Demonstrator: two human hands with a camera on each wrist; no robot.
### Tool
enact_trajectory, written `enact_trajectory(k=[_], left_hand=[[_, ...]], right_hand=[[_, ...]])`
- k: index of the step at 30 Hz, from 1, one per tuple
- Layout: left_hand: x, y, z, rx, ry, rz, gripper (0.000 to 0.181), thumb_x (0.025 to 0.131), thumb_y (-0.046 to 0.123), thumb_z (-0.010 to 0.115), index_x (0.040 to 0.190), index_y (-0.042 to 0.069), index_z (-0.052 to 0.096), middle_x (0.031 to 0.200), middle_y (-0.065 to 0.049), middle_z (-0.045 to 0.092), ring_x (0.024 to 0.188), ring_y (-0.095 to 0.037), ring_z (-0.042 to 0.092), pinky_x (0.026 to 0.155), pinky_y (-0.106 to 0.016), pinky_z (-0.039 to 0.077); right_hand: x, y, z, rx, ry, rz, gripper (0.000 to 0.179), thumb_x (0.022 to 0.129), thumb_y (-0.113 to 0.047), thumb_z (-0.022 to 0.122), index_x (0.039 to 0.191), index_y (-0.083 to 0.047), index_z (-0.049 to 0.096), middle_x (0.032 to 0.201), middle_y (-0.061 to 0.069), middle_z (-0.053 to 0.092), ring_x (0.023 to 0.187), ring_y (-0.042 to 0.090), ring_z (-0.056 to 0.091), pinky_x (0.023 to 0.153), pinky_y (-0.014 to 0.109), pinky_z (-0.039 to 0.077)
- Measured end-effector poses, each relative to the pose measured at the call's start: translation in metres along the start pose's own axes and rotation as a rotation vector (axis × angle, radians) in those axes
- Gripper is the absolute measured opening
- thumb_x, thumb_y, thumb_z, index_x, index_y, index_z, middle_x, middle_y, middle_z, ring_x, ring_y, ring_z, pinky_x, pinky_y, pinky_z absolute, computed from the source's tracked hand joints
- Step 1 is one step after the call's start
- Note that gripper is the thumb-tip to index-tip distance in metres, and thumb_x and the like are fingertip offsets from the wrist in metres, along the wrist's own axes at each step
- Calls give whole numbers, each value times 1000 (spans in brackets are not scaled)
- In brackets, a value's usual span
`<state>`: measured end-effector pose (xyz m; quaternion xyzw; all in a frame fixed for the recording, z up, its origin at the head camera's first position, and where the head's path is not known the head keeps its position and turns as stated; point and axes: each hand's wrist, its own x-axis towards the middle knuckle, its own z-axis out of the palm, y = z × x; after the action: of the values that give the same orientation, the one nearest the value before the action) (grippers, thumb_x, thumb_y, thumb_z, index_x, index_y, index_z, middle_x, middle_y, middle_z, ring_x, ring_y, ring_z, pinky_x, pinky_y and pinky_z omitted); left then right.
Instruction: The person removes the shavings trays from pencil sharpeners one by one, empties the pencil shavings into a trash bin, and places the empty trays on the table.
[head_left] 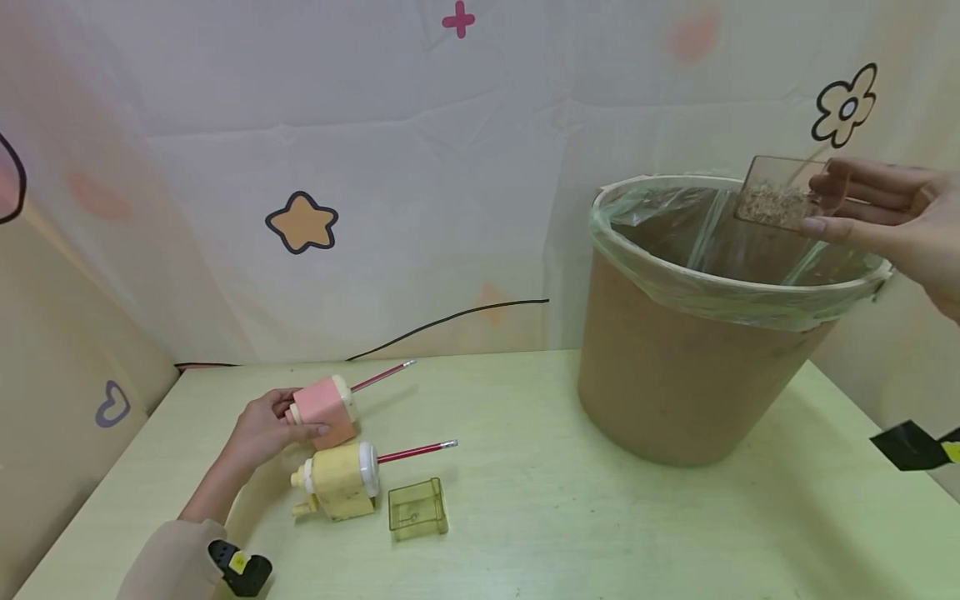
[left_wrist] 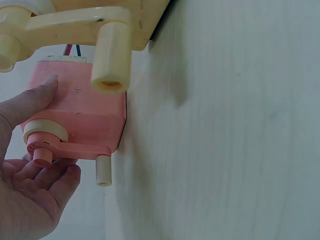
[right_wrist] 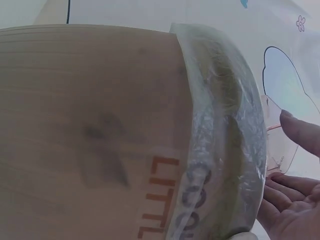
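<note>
My left hand [head_left: 262,429] grips the pink pencil sharpener [head_left: 324,411] on the table, thumb on one side and fingers round the other; a pencil [head_left: 382,375] sticks out of its front. Its crank [left_wrist: 82,150] shows in the left wrist view. My right hand [head_left: 892,204] pinches a clear shavings drawer [head_left: 776,196] above the rim of the bin [head_left: 697,367]. Pencil shavings lie inside the drawer, which looks tilted. Beside the pink sharpener stands a yellow pencil sharpener [head_left: 341,483], also with a pencil [head_left: 416,452] in it.
A yellowish clear drawer [head_left: 417,510] lies on the table [head_left: 517,517] by the yellow sharpener. A plastic liner [head_left: 750,304] is folded over the bin's rim. Behind stands a printed cloth backdrop [head_left: 420,183].
</note>
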<state>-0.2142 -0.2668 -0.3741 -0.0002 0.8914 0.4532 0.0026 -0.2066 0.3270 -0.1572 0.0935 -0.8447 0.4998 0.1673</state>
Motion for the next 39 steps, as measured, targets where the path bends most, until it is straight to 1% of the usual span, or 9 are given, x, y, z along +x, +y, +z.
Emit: enact_trajectory(k=[6,10,14,17,22,26,30,33,39], left_hand=[[-3,1,-1,0,-7,-3,85,74,28,76,132,-13,30,126,-28,46,111,-34,49,84,-30,46],[-2,1,-1,4,-5,-6,85,74,29,76,132,-12,31,126,-28,46,111,-34,49,85,-33,46],[-1,3,0,7,-4,-6,85,73,30,76,132,-12,32,125,-28,47,109,-33,50,85,-33,46],[-2,3,-1,9,-3,-4,84,73,30,76,132,-12,32,124,-27,48,108,-32,51,82,-29,46],[-3,3,-1,12,-4,-4,83,74,29,76,131,-12,33,123,-26,49,106,-30,51,77,-24,46],[-4,4,0,9,-6,-6,82,74,28,76,131,-12,33,123,-27,49,106,-30,51,78,-26,46],[-3,3,0,13,-2,-9,82,74,28,76,131,-12,34,123,-27,49,106,-31,51,80,-28,46],[-2,3,-1,15,2,-8,81,74,28,76,131,-11,34,123,-27,49,107,-32,51,81,-30,46],[-2,3,0,17,-2,-14,82,74,27,77,131,-12,33,124,-28,48,108,-33,51,82,-31,46]], right_hand=[[0,2,-2,-91,-21,62,60,89,-15,59,141,-26,32,138,-15,40,107,-14,46,110,43,1],[0,3,-4,-132,-30,104,66,88,-17,59,144,-26,25,146,-8,29,125,-1,34,110,33,8],[0,3,-5,-156,-26,113,70,87,-16,61,145,-23,22,147,-5,25,127,1,30,105,19,18],[-2,0,-3,-215,-37,89,73,87,-18,63,145,-22,20,147,-3,22,130,3,25,107,25,16],[-6,-8,5,-352,-29,32,77,84,-21,67,146,-22,20,145,0,22,132,5,21,107,52,4],[-9,-13,11,-499,9,-25,75,83,-19,68,144,-14,25,143,2,24,134,20,22,108,51,5],[-9,-21,14,-640,4,-70,75,82,-16,68,143,-6,26,141,15,27,131,41,20,108,52,5],[-9,-25,16,-735,-2,-101,74,79,-14,70,141,-3,30,138,25,31,126,48,24,105,56,12],[-8,-29,20,-850,16,-203,71,72,-7,73,135,-2,41,134,27,39,116,51,37,90,60,29]])
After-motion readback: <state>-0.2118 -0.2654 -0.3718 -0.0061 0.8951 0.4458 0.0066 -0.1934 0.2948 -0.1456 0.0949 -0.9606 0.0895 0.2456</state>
